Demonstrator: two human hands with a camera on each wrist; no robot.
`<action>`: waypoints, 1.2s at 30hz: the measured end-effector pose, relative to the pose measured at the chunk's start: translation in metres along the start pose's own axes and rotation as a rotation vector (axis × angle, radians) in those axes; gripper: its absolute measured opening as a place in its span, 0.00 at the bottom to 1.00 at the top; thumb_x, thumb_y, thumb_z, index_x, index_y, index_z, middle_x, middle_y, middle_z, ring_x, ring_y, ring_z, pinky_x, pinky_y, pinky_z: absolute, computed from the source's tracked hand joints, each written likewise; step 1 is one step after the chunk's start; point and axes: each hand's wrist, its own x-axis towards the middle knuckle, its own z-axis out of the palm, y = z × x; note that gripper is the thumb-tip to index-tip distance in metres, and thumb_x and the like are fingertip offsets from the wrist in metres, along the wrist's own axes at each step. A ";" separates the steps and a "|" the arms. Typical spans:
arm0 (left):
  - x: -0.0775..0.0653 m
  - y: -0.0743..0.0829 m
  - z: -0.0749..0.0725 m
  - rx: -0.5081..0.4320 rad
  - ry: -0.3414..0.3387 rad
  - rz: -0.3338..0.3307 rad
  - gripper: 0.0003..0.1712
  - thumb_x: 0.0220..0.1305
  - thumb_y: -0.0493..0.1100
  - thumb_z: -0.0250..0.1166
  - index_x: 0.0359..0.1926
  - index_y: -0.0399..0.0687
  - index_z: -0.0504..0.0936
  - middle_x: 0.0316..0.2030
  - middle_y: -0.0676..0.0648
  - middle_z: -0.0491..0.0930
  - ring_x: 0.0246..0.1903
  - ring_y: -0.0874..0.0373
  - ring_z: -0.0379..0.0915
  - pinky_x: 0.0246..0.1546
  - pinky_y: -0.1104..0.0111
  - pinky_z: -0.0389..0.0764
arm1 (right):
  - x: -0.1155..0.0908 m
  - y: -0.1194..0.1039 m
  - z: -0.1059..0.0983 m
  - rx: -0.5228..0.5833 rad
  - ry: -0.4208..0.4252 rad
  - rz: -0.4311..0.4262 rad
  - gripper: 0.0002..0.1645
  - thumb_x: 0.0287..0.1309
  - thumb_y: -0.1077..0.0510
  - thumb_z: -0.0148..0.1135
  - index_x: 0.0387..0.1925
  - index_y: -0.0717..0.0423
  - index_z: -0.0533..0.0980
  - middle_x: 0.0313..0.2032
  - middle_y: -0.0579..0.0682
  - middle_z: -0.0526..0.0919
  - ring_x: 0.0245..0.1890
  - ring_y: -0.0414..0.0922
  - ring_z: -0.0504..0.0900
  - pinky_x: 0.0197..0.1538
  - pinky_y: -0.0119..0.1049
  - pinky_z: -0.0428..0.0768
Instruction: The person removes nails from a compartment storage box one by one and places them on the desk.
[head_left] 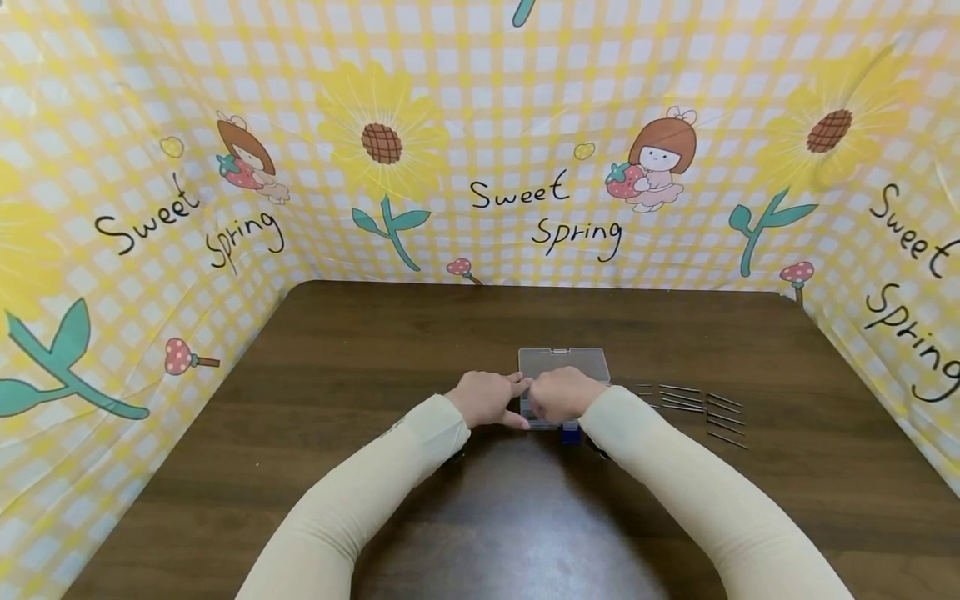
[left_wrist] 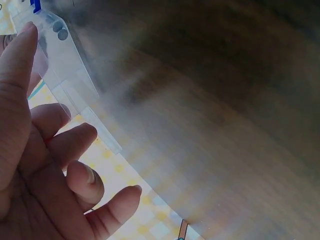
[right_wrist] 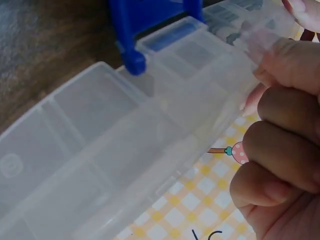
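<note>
A clear plastic compartment box [head_left: 546, 425] stands on the brown table with its see-through lid [head_left: 564, 362] raised at the back. A blue latch [head_left: 572, 435] hangs at its front. My left hand [head_left: 486, 398] is at the box's left end, its thumb along the front edge and its fingers loosely bent in the left wrist view. Over the compartments is my right hand [head_left: 564, 395], with its lower fingers curled in. Its index finger [right_wrist: 285, 62] reaches behind the clear plastic wall; I cannot tell whether the fingertips pinch anything. Small dark pieces [right_wrist: 230, 22] show inside the box.
To the right of the box several thin metal rods [head_left: 681, 398] lie in rows, with another group of rods [head_left: 726, 418] beside them. A yellow checked cloth [head_left: 487, 225] with printed flowers rises behind the table and along both sides.
</note>
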 end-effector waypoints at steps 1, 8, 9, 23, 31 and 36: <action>0.000 0.000 0.000 0.000 -0.001 0.002 0.46 0.55 0.69 0.59 0.71 0.58 0.62 0.67 0.53 0.65 0.12 0.62 0.55 0.12 0.71 0.57 | 0.001 0.003 0.001 0.008 0.010 -0.022 0.10 0.51 0.67 0.62 0.20 0.52 0.80 0.22 0.43 0.80 0.21 0.39 0.76 0.29 0.40 0.79; 0.002 -0.002 0.002 -0.006 0.016 0.009 0.45 0.56 0.70 0.59 0.71 0.58 0.64 0.67 0.53 0.65 0.16 0.60 0.69 0.12 0.70 0.62 | 0.001 0.005 -0.017 0.087 -0.060 0.045 0.08 0.56 0.66 0.64 0.24 0.53 0.82 0.26 0.43 0.82 0.25 0.39 0.77 0.36 0.38 0.80; 0.002 -0.002 0.003 -0.009 0.019 0.011 0.45 0.56 0.70 0.59 0.71 0.58 0.64 0.67 0.53 0.65 0.16 0.60 0.69 0.12 0.70 0.62 | 0.001 0.006 -0.018 0.086 -0.060 0.046 0.08 0.56 0.65 0.64 0.24 0.53 0.82 0.25 0.43 0.81 0.24 0.39 0.76 0.36 0.38 0.79; 0.004 -0.002 0.002 -0.016 0.004 0.018 0.44 0.58 0.69 0.59 0.72 0.58 0.62 0.67 0.52 0.65 0.48 0.53 0.79 0.20 0.67 0.74 | -0.016 0.015 -0.027 0.062 -0.106 0.075 0.11 0.56 0.67 0.60 0.21 0.52 0.80 0.22 0.42 0.77 0.21 0.39 0.71 0.29 0.35 0.76; 0.004 -0.002 0.005 -0.054 0.016 0.011 0.45 0.57 0.68 0.60 0.71 0.57 0.64 0.67 0.51 0.65 0.55 0.53 0.74 0.31 0.62 0.79 | -0.028 0.025 -0.022 0.055 -0.093 0.102 0.12 0.54 0.67 0.59 0.20 0.50 0.80 0.22 0.41 0.77 0.23 0.39 0.73 0.32 0.37 0.77; 0.005 -0.003 0.005 -0.066 0.013 0.002 0.45 0.57 0.68 0.61 0.71 0.57 0.63 0.67 0.52 0.65 0.58 0.54 0.72 0.34 0.61 0.79 | -0.036 0.029 -0.021 0.050 -0.091 0.127 0.11 0.54 0.67 0.60 0.22 0.51 0.81 0.24 0.41 0.77 0.24 0.39 0.72 0.32 0.35 0.76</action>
